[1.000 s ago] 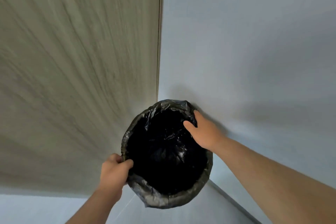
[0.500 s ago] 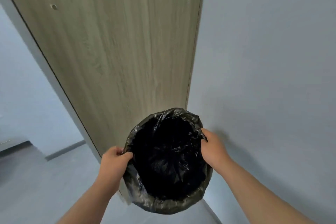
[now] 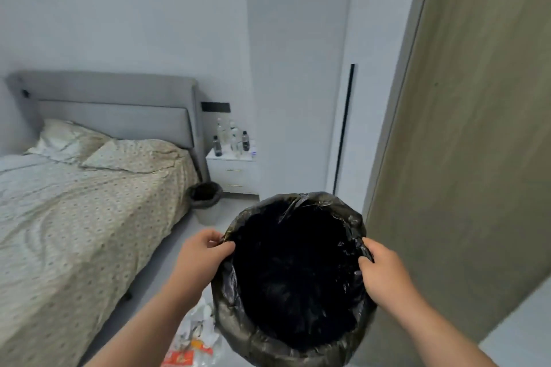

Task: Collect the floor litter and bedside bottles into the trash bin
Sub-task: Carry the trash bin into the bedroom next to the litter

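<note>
I hold a trash bin lined with a black bag in front of me. My left hand grips its left rim and my right hand grips its right rim. The bin's inside looks dark; I cannot tell what it holds. Floor litter, white wrappers and an orange-red packet, lies below my left forearm. Several bottles stand on the white bedside table at the far wall.
A bed with patterned sheets fills the left side. A second lined bin stands on the floor between bed and bedside table. A wooden door rises at the right. Grey floor runs between bed and door.
The view has swung from the door and wall corner round to the bedroom. Both hands keep hold of the bin's rim and carry it along.
</note>
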Action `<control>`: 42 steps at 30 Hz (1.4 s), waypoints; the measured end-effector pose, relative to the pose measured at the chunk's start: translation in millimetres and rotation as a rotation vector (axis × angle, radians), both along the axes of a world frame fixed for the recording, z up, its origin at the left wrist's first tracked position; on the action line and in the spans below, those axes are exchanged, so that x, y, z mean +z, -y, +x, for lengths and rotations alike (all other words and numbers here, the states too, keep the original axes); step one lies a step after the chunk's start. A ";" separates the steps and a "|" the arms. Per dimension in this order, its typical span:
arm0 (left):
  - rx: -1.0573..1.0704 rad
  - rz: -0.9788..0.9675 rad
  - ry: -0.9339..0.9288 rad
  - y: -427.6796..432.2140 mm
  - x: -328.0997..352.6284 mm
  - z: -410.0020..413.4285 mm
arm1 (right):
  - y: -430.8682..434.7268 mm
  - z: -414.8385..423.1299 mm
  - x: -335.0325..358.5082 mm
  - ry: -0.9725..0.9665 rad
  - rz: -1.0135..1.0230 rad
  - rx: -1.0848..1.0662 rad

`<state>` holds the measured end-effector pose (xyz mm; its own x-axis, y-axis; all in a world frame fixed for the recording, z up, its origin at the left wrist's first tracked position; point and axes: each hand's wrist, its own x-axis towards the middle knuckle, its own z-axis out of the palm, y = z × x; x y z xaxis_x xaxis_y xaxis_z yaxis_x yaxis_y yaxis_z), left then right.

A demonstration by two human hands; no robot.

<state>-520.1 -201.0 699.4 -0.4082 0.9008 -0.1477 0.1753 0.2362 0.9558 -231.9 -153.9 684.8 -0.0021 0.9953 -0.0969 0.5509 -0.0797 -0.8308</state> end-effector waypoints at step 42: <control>0.668 -0.134 -0.062 -139.6 -31.2 -457.1 | -302.7 -557.7 -40.3 -0.027 0.009 0.612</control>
<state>-977.2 -61.4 668.2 -0.8817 0.4280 -0.1987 0.0043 0.4284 0.9036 -789.7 148.8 644.5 -0.5764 0.8132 -0.0801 0.4733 0.2523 -0.8440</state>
